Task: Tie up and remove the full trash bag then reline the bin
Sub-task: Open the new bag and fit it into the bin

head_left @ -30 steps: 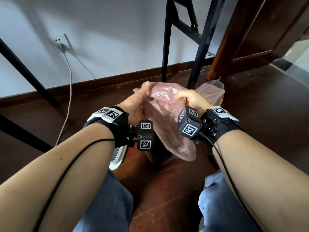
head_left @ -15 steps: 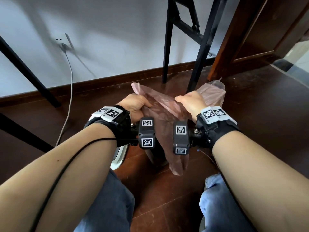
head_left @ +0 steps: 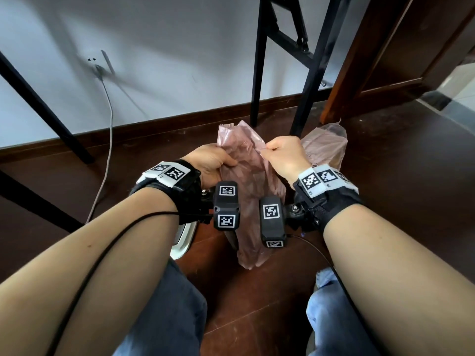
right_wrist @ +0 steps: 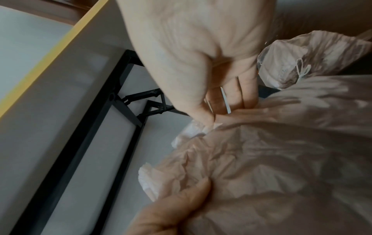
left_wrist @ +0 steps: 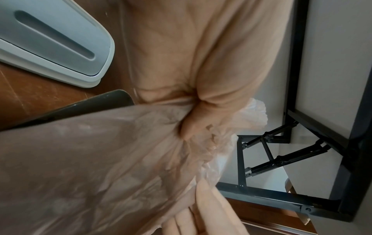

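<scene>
A pink translucent liner bag (head_left: pixel 246 191) hangs bunched between my hands over the dark bin (head_left: pixel 231 240), which is mostly hidden. My left hand (head_left: pixel 226 163) grips the bag's left side with curled fingers, and the gathered plastic (left_wrist: pixel 100 159) fills the left wrist view. My right hand (head_left: pixel 270 150) pinches the bag's upper edge between thumb and fingers (right_wrist: pixel 209 117). The tied full trash bag (head_left: pixel 326 147) stands on the floor just behind my right hand and shows its knot (right_wrist: pixel 302 66) in the right wrist view.
The bin's white and grey lid (head_left: pixel 183 237) lies on the wooden floor under my left wrist. Black table legs (head_left: pixel 305 86) rise just beyond the bags. A cable (head_left: pixel 108 140) runs down the wall at left. My knees are at the bottom.
The liner bag has gone from a wide, loose spread to a narrow bunched strip. My right hand turned over and now pinches the top edge; the left hand's fingers closed on the bag.
</scene>
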Available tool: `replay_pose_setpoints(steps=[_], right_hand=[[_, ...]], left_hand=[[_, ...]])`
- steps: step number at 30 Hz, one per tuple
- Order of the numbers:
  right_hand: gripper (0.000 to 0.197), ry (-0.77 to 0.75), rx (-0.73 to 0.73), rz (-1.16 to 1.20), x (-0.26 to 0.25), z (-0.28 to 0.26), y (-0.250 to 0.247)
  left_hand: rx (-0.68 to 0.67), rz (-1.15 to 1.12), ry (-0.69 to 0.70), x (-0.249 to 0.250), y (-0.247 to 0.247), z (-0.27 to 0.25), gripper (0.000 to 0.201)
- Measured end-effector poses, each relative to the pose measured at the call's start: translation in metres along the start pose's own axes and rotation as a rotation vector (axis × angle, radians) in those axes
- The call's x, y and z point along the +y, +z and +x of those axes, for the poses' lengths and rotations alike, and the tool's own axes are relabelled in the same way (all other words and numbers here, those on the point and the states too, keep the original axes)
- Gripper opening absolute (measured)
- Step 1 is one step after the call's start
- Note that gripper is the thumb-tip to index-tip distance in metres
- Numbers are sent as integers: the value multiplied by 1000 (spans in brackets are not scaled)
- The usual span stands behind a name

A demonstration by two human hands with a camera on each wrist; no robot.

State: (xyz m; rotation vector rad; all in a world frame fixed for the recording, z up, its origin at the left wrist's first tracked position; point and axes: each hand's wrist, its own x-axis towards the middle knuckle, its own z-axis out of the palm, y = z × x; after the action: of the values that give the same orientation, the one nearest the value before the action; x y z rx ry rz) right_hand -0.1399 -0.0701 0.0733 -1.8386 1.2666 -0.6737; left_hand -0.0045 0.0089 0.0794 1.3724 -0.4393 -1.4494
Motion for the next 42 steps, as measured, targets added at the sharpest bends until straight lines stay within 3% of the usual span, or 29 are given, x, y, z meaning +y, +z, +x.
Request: replay_pose_setpoints(steps=[3, 9, 15, 18, 23, 24, 27, 28, 32, 37, 39, 42], right_hand=[[31, 113, 13, 74, 4, 3, -4], [7, 403, -57, 461, 6, 2, -24], [14, 424, -55, 452, 15, 7, -29], [22, 452, -12, 491, 17, 10, -26], [13, 415, 31, 548, 14, 11, -23], [14, 410, 30, 552, 14, 10, -22], [11, 399, 40, 558, 14, 11, -20], [11, 389, 43, 563, 15, 11, -20], [12, 357, 111, 547, 14, 9, -23], [20, 361, 200, 426, 20, 16, -27], [10, 392, 168, 414, 20, 15, -29], [31, 484, 185, 440, 20, 16, -30]], left_hand=[[69, 52, -18, 2, -4, 1, 34], [195, 146, -99, -1, -15, 4, 40], [229, 333, -95, -5, -29, -3, 26], [297, 269, -72, -4, -26, 2, 22], [400, 151, 18, -3, -24, 17, 14], [384, 173, 15, -2, -23, 18, 26], [253, 293, -75, -8, -25, 25, 94], [199, 339, -108, -10, -26, 27, 100], [195, 550, -152, -8, -27, 19, 56], [205, 718, -222, -8, -23, 8, 25], [171, 570, -170, -6, -23, 9, 24], [189, 2, 48, 5, -20, 9, 20]])
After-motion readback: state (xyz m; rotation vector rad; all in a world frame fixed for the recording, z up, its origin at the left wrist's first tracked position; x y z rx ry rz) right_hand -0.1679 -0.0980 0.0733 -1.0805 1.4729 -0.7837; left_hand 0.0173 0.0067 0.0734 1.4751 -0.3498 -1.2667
